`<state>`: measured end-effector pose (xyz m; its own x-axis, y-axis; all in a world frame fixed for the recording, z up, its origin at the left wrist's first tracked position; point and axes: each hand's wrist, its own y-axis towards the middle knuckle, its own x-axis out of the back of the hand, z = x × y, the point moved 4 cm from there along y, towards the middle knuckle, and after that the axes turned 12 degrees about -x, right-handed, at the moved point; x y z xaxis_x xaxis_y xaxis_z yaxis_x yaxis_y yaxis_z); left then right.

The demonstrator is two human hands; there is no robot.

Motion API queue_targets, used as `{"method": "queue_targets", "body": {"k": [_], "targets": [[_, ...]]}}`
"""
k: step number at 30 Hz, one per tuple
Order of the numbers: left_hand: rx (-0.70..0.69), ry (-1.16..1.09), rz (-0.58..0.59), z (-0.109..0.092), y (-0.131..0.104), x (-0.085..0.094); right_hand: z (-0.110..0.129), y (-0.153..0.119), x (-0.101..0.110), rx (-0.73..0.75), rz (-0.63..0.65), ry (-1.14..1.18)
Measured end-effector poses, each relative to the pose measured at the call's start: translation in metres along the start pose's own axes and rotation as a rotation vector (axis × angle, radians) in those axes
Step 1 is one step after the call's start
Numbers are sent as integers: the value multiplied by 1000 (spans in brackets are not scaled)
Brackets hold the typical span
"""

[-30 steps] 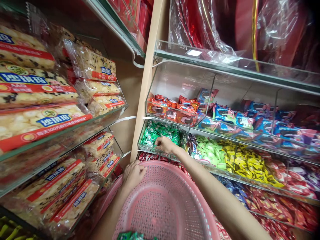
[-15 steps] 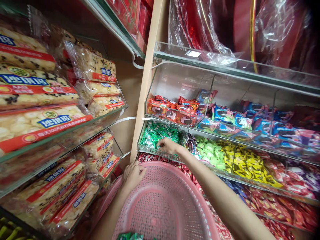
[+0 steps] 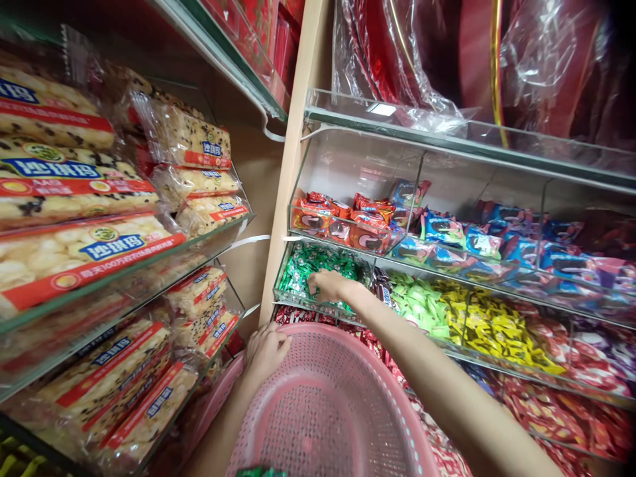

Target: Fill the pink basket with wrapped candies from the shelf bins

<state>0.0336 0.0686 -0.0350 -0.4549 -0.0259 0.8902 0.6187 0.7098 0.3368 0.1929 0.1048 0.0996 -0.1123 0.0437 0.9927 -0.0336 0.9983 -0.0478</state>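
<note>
My left hand grips the rim of a pink perforated plastic basket, fingers curled over its far left edge. Green-wrapped candies show at the basket's bottom edge in view. My right hand reaches over the basket into a clear bin of green-wrapped candies. Its fingers point down, bent together among the candies; what lies between them is too small to make out.
Packaged pastries fill glass shelves at the left. Right of the green bin are light green and yellow candies. Red and blue packets sit one shelf higher, under a glass ledge. A wooden post stands between the shelves.
My right hand has shifted slightly left and its fingers dip lower into the green candies. My left hand stays on the basket rim.
</note>
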Motion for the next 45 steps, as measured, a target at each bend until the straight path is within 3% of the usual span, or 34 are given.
{"method": "queue_targets", "body": {"k": [3,8,16,19,22,25,27,30,33,36,40,45], "targets": [[-12,9,-8,0,0,-1,5,-3,-3,-4,40,-109],[-12,0,-10,0,0,0,-1,-11,2,-12,2,-139],[13,-12,14,-1,1,1,-20,-11,1,-54,-61,52],[6,-12,7,-2,1,1,-26,-6,6,-96,-132,296],[17,-16,13,-2,0,2,-31,2,8,-230,-187,721],[26,-14,13,-1,0,1,-28,13,-3,-418,-128,1112],[18,-10,12,-1,0,1,-22,19,-14,-531,-88,1203],[8,-4,16,-1,1,0,-14,26,-25,-638,-136,1062],[18,-3,20,-1,1,1,-6,28,-28,-628,-218,830],[20,-13,23,-2,1,2,0,28,-30,-608,-212,732],[15,-15,18,-2,0,2,-1,26,-26,-588,-225,754],[-8,4,-11,0,-1,0,-12,21,-7,-601,-283,996]]}}
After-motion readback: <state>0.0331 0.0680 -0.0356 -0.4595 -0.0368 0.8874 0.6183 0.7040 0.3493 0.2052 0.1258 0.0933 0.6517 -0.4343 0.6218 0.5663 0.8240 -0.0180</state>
